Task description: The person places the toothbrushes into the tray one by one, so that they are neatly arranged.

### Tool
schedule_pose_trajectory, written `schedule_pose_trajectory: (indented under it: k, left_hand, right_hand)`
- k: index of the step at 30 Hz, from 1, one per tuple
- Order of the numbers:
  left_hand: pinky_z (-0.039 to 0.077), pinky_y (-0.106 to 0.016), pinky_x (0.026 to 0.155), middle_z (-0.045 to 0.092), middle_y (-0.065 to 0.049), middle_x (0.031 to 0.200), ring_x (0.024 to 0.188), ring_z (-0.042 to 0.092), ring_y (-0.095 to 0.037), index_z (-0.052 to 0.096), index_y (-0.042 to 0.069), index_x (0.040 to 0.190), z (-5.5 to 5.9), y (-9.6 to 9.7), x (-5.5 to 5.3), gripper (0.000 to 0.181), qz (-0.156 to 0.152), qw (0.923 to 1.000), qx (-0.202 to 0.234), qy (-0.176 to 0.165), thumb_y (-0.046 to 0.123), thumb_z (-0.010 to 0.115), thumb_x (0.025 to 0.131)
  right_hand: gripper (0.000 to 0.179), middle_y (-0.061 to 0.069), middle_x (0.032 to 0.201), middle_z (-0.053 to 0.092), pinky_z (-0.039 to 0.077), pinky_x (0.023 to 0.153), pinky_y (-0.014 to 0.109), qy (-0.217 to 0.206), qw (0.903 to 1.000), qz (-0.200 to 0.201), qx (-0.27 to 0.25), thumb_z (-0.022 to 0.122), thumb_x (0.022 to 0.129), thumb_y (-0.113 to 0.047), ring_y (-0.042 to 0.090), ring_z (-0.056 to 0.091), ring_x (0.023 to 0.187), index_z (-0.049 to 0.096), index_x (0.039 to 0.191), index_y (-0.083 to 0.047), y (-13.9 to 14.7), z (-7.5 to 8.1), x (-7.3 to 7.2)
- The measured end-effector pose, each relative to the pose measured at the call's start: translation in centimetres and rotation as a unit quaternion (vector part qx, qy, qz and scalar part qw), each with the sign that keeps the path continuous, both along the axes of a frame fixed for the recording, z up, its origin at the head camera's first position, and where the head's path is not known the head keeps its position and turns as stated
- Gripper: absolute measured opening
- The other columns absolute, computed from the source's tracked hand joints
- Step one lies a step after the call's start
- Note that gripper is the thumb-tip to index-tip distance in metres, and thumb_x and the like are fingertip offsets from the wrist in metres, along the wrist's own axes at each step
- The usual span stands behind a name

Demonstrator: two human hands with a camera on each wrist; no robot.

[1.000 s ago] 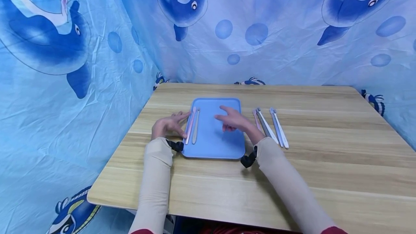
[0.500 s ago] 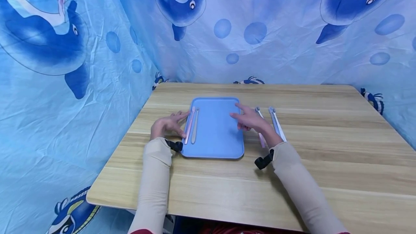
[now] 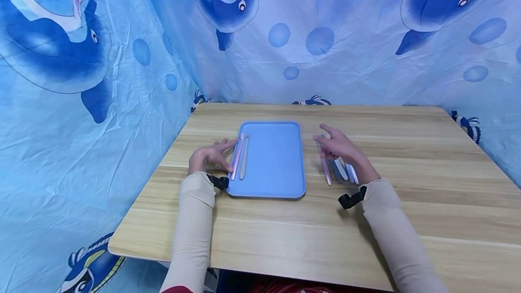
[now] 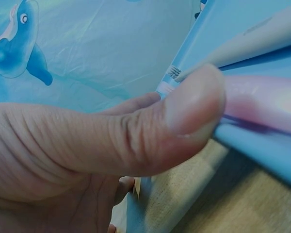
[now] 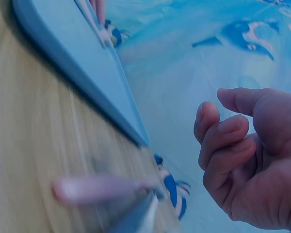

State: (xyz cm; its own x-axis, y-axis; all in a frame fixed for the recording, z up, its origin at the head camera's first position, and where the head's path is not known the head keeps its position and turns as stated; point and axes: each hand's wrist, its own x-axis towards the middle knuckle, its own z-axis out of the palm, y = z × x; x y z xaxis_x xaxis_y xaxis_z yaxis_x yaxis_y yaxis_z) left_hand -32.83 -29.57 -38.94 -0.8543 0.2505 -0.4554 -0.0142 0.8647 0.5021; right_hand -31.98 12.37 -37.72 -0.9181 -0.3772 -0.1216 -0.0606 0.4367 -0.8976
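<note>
A blue tray (image 3: 274,162) lies on the table with a pink toothbrush (image 3: 237,159) and a grey-white toothbrush (image 3: 244,159) side by side along its left part. My left hand (image 3: 209,156) rests at the tray's left edge; in the left wrist view its thumb (image 4: 194,104) touches the pink handle. Right of the tray, my right hand (image 3: 343,148) hovers over a group of toothbrushes, partly hiding them. Another pink toothbrush (image 3: 326,172) is leftmost there, beside white and bluish handles (image 3: 341,171). The right wrist view shows this hand's fingers (image 5: 228,141) loosely curled with nothing between them.
The wooden table (image 3: 260,234) extends far to the right, its front edge near the body. A blue dolphin-print curtain (image 3: 346,76) hangs behind it and along the left side. Black straps with small cameras (image 3: 352,199) sit on both wrists.
My right hand has moved from over the tray to the right, above the loose toothbrushes. The pink toothbrush there now lies angled differently. My left hand stays in place.
</note>
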Motion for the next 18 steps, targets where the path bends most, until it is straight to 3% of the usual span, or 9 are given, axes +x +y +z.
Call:
schedule_pose_trajectory:
  k: [7, 14, 18]
  left_hand:
    - [-0.006, -0.072, 0.121, -0.013, -0.012, 0.170, 0.155, -0.019, -0.042, 0.005, 0.036, 0.161, -0.2, -0.1, -0.1, 0.126, -0.006, 0.9999, -0.009, 0.001, 0.042, 0.090, 0.068]
    - [-0.009, -0.070, 0.121, -0.014, -0.008, 0.171, 0.155, -0.021, -0.039, 0.007, 0.037, 0.161, -0.1, -0.1, -0.1, 0.125, 0.012, 0.9998, 0.015, -0.008, 0.037, 0.091, 0.068]
    - [-0.009, -0.071, 0.120, -0.014, -0.010, 0.170, 0.155, -0.021, -0.040, 0.007, 0.036, 0.161, 0.0, -0.1, -0.1, 0.124, 0.006, 0.9998, 0.016, -0.006, 0.035, 0.091, 0.070]
  right_hand:
    - [0.077, -0.005, 0.058, 0.053, 0.036, 0.046, 0.026, -0.011, 0.9997, -0.018, 0.012, 0.045, 0.106, -0.039, 0.007, 0.041, 0.046, 0.000, 0.162, -0.011, 3.5, 0.1, 0.1]
    - [0.082, -0.005, 0.058, 0.054, 0.032, 0.044, 0.024, -0.009, 0.9994, -0.007, 0.033, 0.044, 0.105, -0.046, 0.006, 0.039, 0.045, -0.001, 0.162, -0.008, 5.9, -0.2, -0.2]
    - [0.082, -0.004, 0.059, 0.055, 0.030, 0.044, 0.024, -0.011, 0.9986, -0.005, 0.051, 0.043, 0.105, -0.046, 0.007, 0.040, 0.045, -0.001, 0.161, -0.005, 6.8, -0.5, -0.3]
